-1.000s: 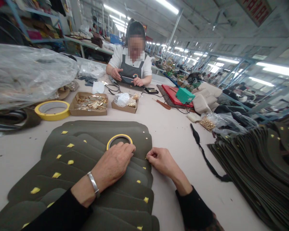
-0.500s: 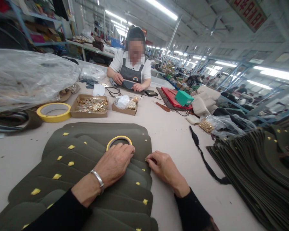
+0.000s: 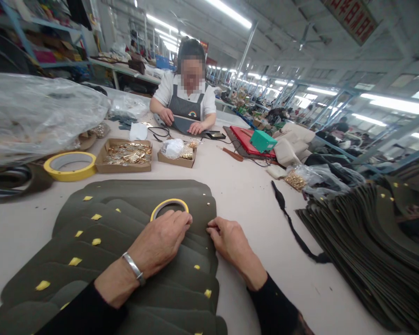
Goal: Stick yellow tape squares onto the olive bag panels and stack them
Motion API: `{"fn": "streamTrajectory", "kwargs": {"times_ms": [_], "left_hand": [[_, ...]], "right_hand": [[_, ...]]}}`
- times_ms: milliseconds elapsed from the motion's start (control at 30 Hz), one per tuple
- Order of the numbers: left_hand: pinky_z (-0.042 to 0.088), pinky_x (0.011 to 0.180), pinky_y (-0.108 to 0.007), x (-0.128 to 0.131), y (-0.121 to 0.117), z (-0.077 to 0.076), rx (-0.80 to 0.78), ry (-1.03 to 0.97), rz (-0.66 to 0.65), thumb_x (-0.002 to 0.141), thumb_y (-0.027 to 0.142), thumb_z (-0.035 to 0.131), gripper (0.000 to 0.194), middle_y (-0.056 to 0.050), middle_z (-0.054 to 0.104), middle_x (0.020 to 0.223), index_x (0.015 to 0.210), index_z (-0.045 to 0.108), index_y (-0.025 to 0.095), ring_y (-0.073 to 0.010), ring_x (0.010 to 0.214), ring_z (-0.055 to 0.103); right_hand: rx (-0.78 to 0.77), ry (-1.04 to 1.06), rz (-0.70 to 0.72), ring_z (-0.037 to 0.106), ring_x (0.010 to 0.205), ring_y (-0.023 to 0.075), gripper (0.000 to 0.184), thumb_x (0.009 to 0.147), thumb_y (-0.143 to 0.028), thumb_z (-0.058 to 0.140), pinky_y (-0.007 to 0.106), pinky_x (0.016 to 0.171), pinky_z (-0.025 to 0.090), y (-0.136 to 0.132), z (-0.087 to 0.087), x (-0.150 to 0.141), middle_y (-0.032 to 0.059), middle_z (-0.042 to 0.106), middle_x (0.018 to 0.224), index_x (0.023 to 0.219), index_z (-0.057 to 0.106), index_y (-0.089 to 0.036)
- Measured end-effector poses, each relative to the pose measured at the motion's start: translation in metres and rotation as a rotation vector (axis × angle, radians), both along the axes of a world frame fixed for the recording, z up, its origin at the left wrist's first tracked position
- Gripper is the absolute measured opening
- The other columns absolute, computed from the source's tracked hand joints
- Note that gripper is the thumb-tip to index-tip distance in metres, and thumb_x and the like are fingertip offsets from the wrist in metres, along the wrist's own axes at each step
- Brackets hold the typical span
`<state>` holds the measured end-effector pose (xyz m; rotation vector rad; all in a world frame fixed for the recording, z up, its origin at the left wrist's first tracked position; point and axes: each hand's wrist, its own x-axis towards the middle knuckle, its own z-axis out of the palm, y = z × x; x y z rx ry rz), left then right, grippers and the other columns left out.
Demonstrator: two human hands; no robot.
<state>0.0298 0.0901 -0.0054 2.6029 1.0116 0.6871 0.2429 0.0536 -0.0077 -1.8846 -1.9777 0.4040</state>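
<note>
1. At the lower centre of the frame, the left hand (image 3: 160,244) is lying palm down on the fanned olive-green panels (image 3: 125,242), its fingers spread loosely and pressing flat, fingertips touching the near rim of the small yellow tape roll (image 3: 169,208) that is sitting on the top panel; it is gripping nothing.
2. Just to the right, the right hand (image 3: 228,242) is resting at the panels' right edge with thumb and forefinger pressed together; whether a tape bit is being pinched between them I cannot tell.
3. Because the panels are overlapping like shingles, a sideways push from the flat left hand is likely to be sliding them out of line, so the yellow tape tabs (image 3: 75,261) risk ending up misplaced.
4. The small roll is lying loose; a nudge from the fingertips could be sending it rolling toward the table's (image 3: 251,195) bare middle.
5. A tab pressed on while the edge is curling may be lifting off again.
6. Toward the right of the frame, the black strap (image 3: 293,228) is trailing near the right forearm, where a sleeve could be snagging it.
</note>
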Motion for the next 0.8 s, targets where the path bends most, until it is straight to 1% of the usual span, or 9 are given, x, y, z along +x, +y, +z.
{"fn": "streamTrajectory", "kwargs": {"times_ms": [100, 200, 300, 400, 500, 600, 667, 733, 800], "left_hand": [[0.043, 0.077, -0.035, -0.001, 0.001, 0.0, -0.025, 0.002, 0.003, 0.1, 0.022, 0.033, 0.019, -0.004, 0.058, 0.089, 0.098, 0.052, 0.019, -0.021, 0.084, 0.052], [0.044, 0.077, -0.035, 0.0, 0.001, 0.001, -0.033, 0.011, -0.004, 0.099, 0.021, 0.033, 0.02, -0.004, 0.058, 0.088, 0.097, 0.053, 0.018, -0.021, 0.084, 0.052], [0.044, 0.076, -0.035, 0.0, 0.001, 0.002, -0.031, 0.014, 0.005, 0.099, 0.021, 0.033, 0.02, -0.004, 0.057, 0.087, 0.097, 0.053, 0.018, -0.021, 0.083, 0.052], [0.043, 0.076, -0.035, 0.0, 0.0, 0.003, -0.036, 0.02, 0.013, 0.099, 0.02, 0.034, 0.019, -0.003, 0.058, 0.087, 0.097, 0.053, 0.019, -0.0207, 0.082, 0.052], [0.044, 0.077, -0.034, 0.001, 0.0, 0.004, -0.05, 0.022, 0.011, 0.099, 0.02, 0.034, 0.019, -0.003, 0.058, 0.087, 0.097, 0.053, 0.019, -0.0203, 0.083, 0.052], [0.044, 0.078, -0.034, 0.001, 0.0, 0.004, -0.045, 0.011, 0.007, 0.098, 0.019, 0.034, 0.018, -0.003, 0.058, 0.088, 0.097, 0.052, 0.019, -0.0202, 0.084, 0.053], [0.045, 0.078, -0.034, 0.0, 0.001, 0.004, -0.033, -0.011, 0.001, 0.098, 0.02, 0.034, 0.018, -0.003, 0.059, 0.088, 0.096, 0.052, 0.019, -0.0199, 0.085, 0.054], [0.045, 0.079, -0.034, -0.001, 0.001, 0.005, -0.015, -0.044, -0.012, 0.099, 0.02, 0.034, 0.018, -0.004, 0.06, 0.089, 0.096, 0.052, 0.019, -0.0192, 0.085, 0.056], [0.046, 0.08, -0.033, -0.002, 0.0, 0.005, 0.0, -0.073, -0.028, 0.099, 0.019, 0.034, 0.019, -0.004, 0.062, 0.091, 0.097, 0.052, 0.019, -0.0184, 0.086, 0.057]], "right_hand": [[0.024, 0.096, -0.023, 0.067, 0.068, 0.0165, 0.022, 0.087, -0.018, 0.052, 0.026, 0.067, 0.049, 0.001, 0.005, 0.011, 0.0042, 0.073, 0.078, 0.102, 0.068, -0.017], [0.077, 0.154, -0.027, 0.066, 0.066, 0.0153, 0.02, 0.085, -0.018, 0.053, 0.025, 0.064, 0.049, 0.001, 0.011, 0.017, 0.0028, 0.072, 0.077, 0.098, 0.068, -0.018], [0.037, 0.18, 0.041, 0.066, 0.066, 0.0147, 0.018, 0.081, -0.014, 0.056, 0.024, 0.064, 0.049, -0.002, 0.011, 0.014, 0.0005, 0.07, 0.073, 0.094, 0.068, -0.019], [0.021, 0.12, 0.065, 0.066, 0.068, 0.0161, 0.019, 0.08, -0.012, 0.056, 0.025, 0.066, 0.049, -0.003, 0.004, 0.006, 0.0016, 0.071, 0.073, 0.093, 0.067, -0.018], [0.039, 0.035, 0.015, 0.067, 0.069, 0.018, 0.017, 0.081, -0.011, 0.056, 0.027, 0.068, 0.049, -0.003, -0.002, -0.002, 0.0042, 0.071, 0.076, 0.092, 0.067, -0.017], [0.048, -0.016, -0.005, 0.066, 0.069, 0.0188, 0.018, 0.081, -0.01, 0.054, 0.029, 0.069, 0.049, -0.003, -0.004, -0.006, 0.0057, 0.071, 0.077, 0.094, 0.066, -0.016], [0.071, -0.015, 0.027, 0.066, 0.072, 0.0191, 0.021, 0.082, -0.009, 0.053, 0.029, 0.07, 0.049, -0.003, -0.002, -0.007, 0.007, 0.071, 0.081, 0.097, 0.065, -0.015], [0.08, -0.004, 0.098, 0.065, 0.075, 0.0189, 0.021, 0.082, -0.008, 0.051, 0.029, 0.073, 0.049, -0.004, 0.002, -0.006, 0.0073, 0.07, 0.085, 0.098, 0.064, -0.015], [0.039, 0.04, 0.185, 0.064, 0.074, 0.0171, 0.023, 0.081, -0.007, 0.051, 0.027, 0.073, 0.048, -0.005, 0.008, -0.004, 0.005, 0.07, 0.083, 0.098, 0.063, -0.016]]}}
